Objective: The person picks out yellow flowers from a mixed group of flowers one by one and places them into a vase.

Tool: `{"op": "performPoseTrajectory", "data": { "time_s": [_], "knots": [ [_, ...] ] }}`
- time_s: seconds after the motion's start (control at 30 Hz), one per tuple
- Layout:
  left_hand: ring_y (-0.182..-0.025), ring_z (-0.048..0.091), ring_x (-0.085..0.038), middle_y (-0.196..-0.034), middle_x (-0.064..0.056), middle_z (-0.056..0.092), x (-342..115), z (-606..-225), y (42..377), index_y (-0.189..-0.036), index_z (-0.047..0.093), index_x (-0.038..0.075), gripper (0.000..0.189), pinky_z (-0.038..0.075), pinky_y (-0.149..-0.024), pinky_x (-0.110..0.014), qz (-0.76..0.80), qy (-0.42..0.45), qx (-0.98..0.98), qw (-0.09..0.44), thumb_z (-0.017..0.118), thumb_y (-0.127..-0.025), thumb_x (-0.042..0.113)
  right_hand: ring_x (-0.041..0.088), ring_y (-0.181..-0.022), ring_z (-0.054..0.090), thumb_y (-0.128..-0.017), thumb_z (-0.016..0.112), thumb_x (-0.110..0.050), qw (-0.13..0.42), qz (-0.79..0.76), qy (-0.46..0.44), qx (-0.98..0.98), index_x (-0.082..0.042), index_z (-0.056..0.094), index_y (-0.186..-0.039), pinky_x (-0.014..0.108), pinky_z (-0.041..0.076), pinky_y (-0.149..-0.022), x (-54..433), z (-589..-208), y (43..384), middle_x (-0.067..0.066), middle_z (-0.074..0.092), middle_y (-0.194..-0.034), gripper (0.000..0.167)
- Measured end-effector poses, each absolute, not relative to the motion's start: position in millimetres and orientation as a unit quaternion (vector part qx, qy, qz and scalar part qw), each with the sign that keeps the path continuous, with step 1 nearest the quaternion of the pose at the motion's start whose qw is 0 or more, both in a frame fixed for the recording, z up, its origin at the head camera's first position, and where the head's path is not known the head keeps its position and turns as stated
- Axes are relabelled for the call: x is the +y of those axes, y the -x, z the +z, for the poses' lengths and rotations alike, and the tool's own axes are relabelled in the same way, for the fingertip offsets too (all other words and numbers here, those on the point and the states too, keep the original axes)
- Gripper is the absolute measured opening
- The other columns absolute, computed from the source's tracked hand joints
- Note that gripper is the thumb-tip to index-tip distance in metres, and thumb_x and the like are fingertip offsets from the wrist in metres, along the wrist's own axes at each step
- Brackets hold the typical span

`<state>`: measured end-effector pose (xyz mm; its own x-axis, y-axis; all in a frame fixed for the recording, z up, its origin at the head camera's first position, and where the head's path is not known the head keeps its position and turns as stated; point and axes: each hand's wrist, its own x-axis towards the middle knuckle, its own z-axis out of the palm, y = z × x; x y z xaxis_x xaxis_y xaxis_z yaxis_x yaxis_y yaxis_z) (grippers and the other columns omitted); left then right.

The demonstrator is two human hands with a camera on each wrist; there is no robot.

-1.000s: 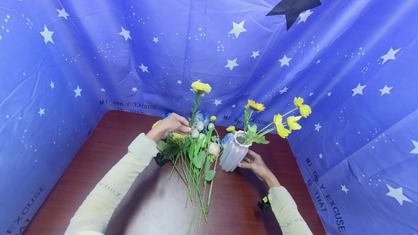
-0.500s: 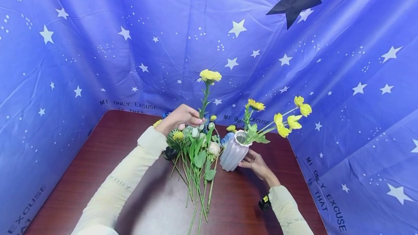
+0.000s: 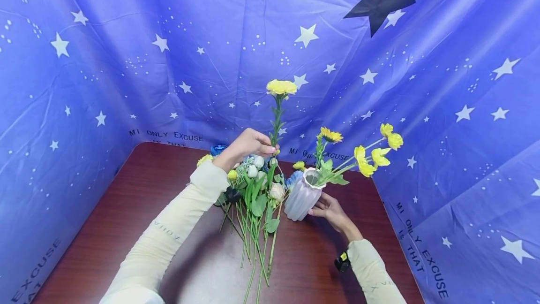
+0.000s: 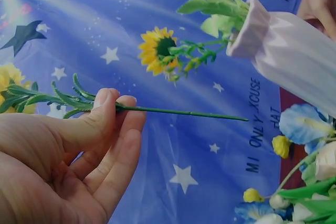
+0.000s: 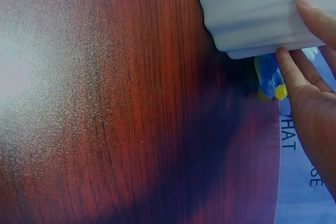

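- Left hand point(image 3: 252, 143) up above the pile, thumb and fingers pinching the leafy green stem point(image 4: 178, 112) of a yellow ruffled flower point(image 3: 281, 87); the bloom stands upright above the grip.
- The bare stem end pokes out below the fingers, clear of everything, apart from the vase's fluted rim point(image 4: 255, 30).
- Right hand point(image 3: 333, 214) is on the pale lavender vase point(image 3: 300, 198), thumb on one side, index finger along another, holding it near its lower part. The vase leans to the right in the head view; whether its base sits fully on the wooden table point(image 3: 337, 276), I can't tell.
- In the vase already: a sunflower point(image 3: 331, 135) and a spray of yellow poppy-like blooms point(image 3: 366, 161), fanned out to the right.
- Left of the vase lie the loose stems: white tulip buds point(image 3: 252, 171), a cream rose point(image 3: 276, 192), and a blue flower point(image 3: 293, 180) just beside it.
- This looks like the carrying step, with the stem picked out but not yet in.
- Next would call for bringing that stem tip over the mouth and lowering it past the sunflower, vase held steady.
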<state>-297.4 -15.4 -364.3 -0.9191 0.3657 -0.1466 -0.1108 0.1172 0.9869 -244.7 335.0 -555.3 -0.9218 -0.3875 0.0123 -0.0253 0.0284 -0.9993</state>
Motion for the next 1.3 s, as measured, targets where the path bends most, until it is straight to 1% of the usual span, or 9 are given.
{"op": "performPoseTrajectory", "data": {
  "time_s": [0.13,0.2,0.37,0.47,0.57,0.77,0.97,1.1,1.3],
  "knots": [
    [-0.109,0.072,-0.035,-0.114,-0.020,0.075,-7,-359,297,-0.105,0.074,-0.008,0.018,0.061,-0.100,-0.041,0.667,-0.087,0.720,0.171,0.075,-0.088,-0.002,0.009,-0.109,0.069,-0.081,0.068,0.020,0.133,-0.681,0.149,0.704,0.015,0.037,-0.145,0.030,0.064,-0.088,335,-555,245,-0.008,0.069,-0.119,0.071],
    [-0.111,0.071,-0.036,-0.115,-0.021,0.074,-1,-357,297,-0.107,0.073,-0.009,0.019,0.060,-0.100,-0.041,0.670,-0.087,0.718,0.167,0.075,-0.089,-0.003,0.009,-0.109,0.070,-0.081,0.068,0.020,0.134,-0.680,0.145,0.706,0.016,0.035,-0.146,0.030,0.064,-0.088,335,-555,245,-0.008,0.069,-0.119,0.073],
    [-0.115,0.069,-0.040,-0.118,-0.023,0.073,12,-350,295,-0.109,0.072,-0.011,0.022,0.063,-0.094,-0.036,0.685,-0.077,0.705,0.167,0.074,-0.089,-0.004,0.008,-0.109,0.069,-0.081,0.069,0.019,0.135,-0.677,0.141,0.710,0.018,0.032,-0.147,0.030,0.064,-0.088,334,-555,245,-0.006,0.068,-0.120,0.075],
    [-0.117,0.068,-0.042,-0.121,-0.025,0.071,19,-347,295,-0.110,0.071,-0.013,0.023,0.065,-0.089,-0.032,0.689,-0.079,0.701,0.167,0.073,-0.089,-0.006,0.008,-0.110,0.069,-0.082,0.069,0.019,0.134,-0.676,0.144,0.710,0.017,0.035,-0.146,0.029,0.064,-0.088,334,-555,244,-0.005,0.068,-0.121,0.073],
    [-0.111,0.071,-0.040,-0.121,-0.025,0.071,25,-345,296,-0.109,0.071,-0.014,0.022,0.066,-0.086,-0.031,0.685,-0.087,0.704,0.163,0.074,-0.088,-0.007,0.008,-0.110,0.069,-0.082,0.069,0.018,0.133,-0.673,0.143,0.713,0.016,0.035,-0.146,0.029,0.064,-0.089,334,-554,244,-0.006,0.068,-0.121,0.072],
    [-0.097,0.076,-0.033,-0.115,-0.026,0.073,35,-340,297,-0.106,0.073,-0.014,0.021,0.065,-0.089,-0.038,0.671,-0.102,0.717,0.158,0.076,-0.088,-0.004,0.008,-0.109,0.069,-0.082,0.070,0.018,0.138,-0.668,0.123,0.720,0.019,0.030,-0.148,0.029,0.064,-0.089,333,-552,244,-0.002,0.068,-0.123,0.077],
    [-0.103,0.074,-0.036,-0.116,-0.024,0.073,44,-337,295,-0.108,0.073,-0.012,0.021,0.066,-0.083,-0.031,0.663,-0.117,0.721,0.163,0.075,-0.089,-0.004,0.008,-0.109,0.069,-0.081,0.069,0.019,0.144,-0.670,0.127,0.717,0.021,0.028,-0.148,0.029,0.064,-0.089,335,-553,246,-0.008,0.068,-0.119,0.078],
    [-0.105,0.073,-0.038,-0.116,-0.024,0.073,50,-336,293,-0.105,0.074,-0.012,0.019,0.066,-0.081,-0.028,0.658,-0.126,0.724,0.165,0.075,-0.088,-0.004,0.009,-0.110,0.069,-0.081,0.069,0.020,0.143,-0.670,0.141,0.714,0.022,0.027,-0.147,0.029,0.064,-0.090,336,-554,247,-0.009,0.068,-0.120,0.078],
    [-0.095,0.077,-0.028,-0.110,-0.020,0.076,59,-339,291,-0.095,0.075,-0.011,0.010,0.066,-0.080,-0.026,0.651,-0.145,0.726,0.168,0.075,-0.089,-0.003,0.009,-0.111,0.069,-0.081,0.069,0.019,0.141,-0.678,0.146,0.706,0.022,0.027,-0.147,0.029,0.063,-0.090,337,-554,246,-0.009,0.067,-0.122,0.079]
  ]
}}
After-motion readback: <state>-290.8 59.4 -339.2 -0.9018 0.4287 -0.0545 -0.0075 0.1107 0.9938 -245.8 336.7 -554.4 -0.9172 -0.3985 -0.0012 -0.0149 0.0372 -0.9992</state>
